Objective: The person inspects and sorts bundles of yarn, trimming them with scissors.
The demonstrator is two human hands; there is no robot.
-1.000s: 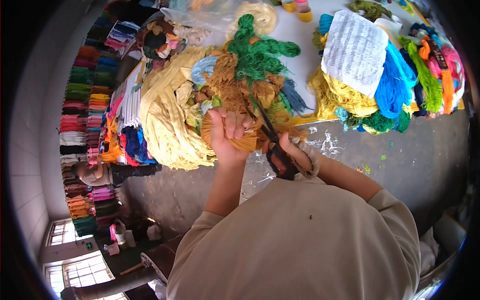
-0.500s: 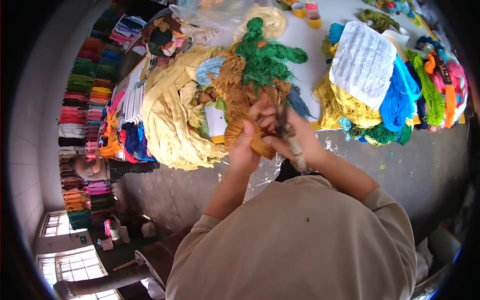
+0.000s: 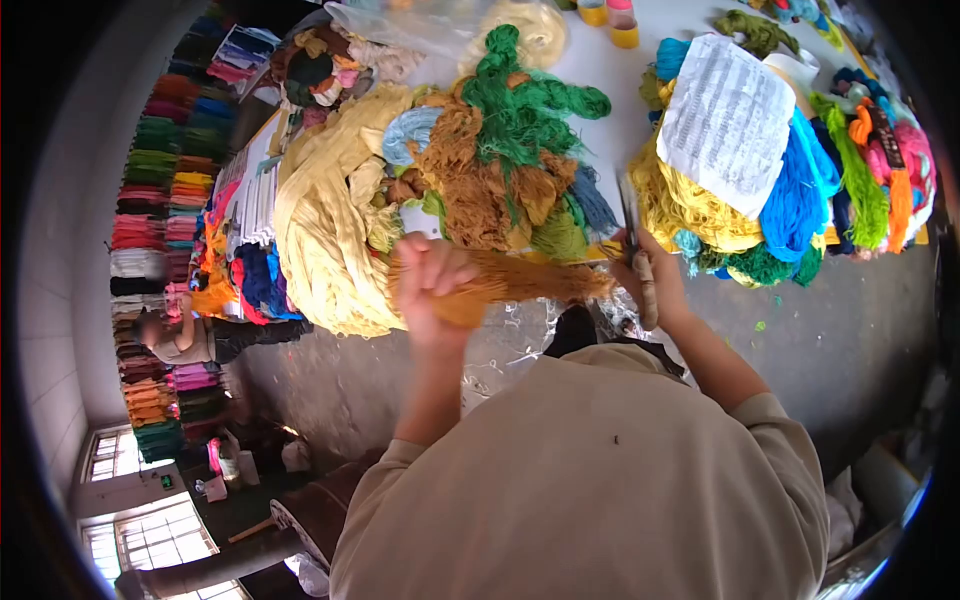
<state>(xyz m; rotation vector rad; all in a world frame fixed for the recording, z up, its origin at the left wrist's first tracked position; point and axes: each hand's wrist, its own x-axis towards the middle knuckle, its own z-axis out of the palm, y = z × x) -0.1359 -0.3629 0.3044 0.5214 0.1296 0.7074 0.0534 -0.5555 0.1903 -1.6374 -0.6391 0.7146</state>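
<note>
My left hand (image 3: 434, 283) is closed in a fist around a golden-brown yarn skein (image 3: 525, 277), a little blurred by motion. From the fist the skein stretches sideways to the right in front of the table edge, with a frayed far end. That end reaches the fingertips of my right hand (image 3: 655, 282), which is wrapped round a pair of scissors (image 3: 629, 215). Their dark blades point up toward the table, and a pale wrapped handle shows below. Just beyond the skein lie brown yarn (image 3: 465, 190) and a green yarn bundle (image 3: 525, 110) on the table.
Cream yarn (image 3: 325, 230) hangs over the table edge at left. At right, a printed sheet (image 3: 725, 120) lies on yellow and blue yarn (image 3: 800, 185). Small jars (image 3: 624, 30) stand at the back. Another person (image 3: 190, 335) is by yarn shelves at far left. Thread scraps litter the floor.
My hands have moved apart, the left one leftward and the right one rightward with the scissors. The skein, bunched between them before, is now stretched out lengthwise.
</note>
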